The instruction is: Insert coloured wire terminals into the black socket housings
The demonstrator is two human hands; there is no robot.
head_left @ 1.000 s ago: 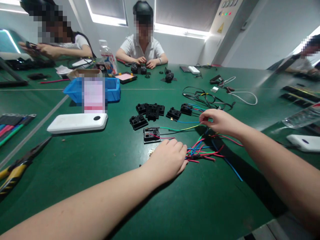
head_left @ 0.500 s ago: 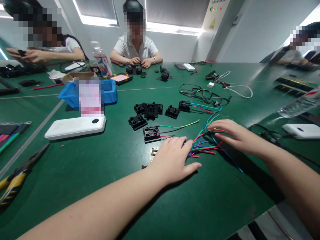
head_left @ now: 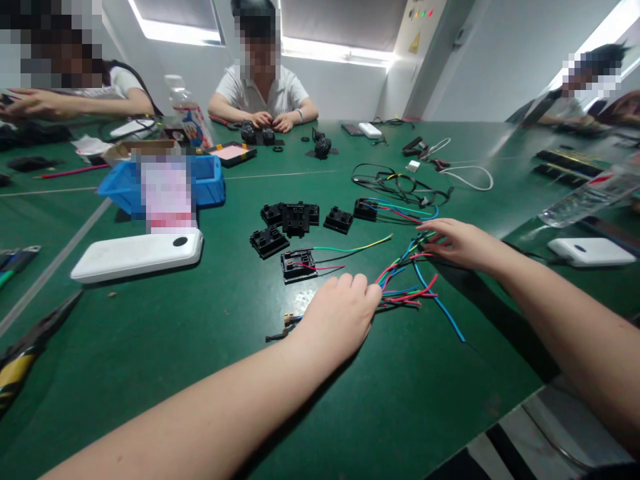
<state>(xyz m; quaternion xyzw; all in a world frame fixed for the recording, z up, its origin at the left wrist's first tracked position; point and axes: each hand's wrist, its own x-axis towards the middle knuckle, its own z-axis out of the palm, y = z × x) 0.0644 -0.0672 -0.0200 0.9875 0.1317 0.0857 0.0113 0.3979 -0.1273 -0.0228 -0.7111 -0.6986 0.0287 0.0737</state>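
Note:
My left hand is closed round a bundle of red, blue and green wires low over the green table, its thumb hidden. Connector ends of wires stick out behind that hand. At the bundle's far right end, the bent fingers of my right hand pinch some wires, and a loose blue wire trails below. Just beyond my left hand lies a black module with green-yellow, black and red wires attached. Several similar black modules sit behind it, one wired module among them.
On the left are a white power bank, a blue bin and yellow-handled pliers. Black cables lie farther back. A plastic bottle and another power bank are on the right. Other people sit round the table.
My left hand's fingers and thumb have closed in round the wires. My right hand has shifted slightly up and away, with wires at its fingertips. The view has turned a little to the right.

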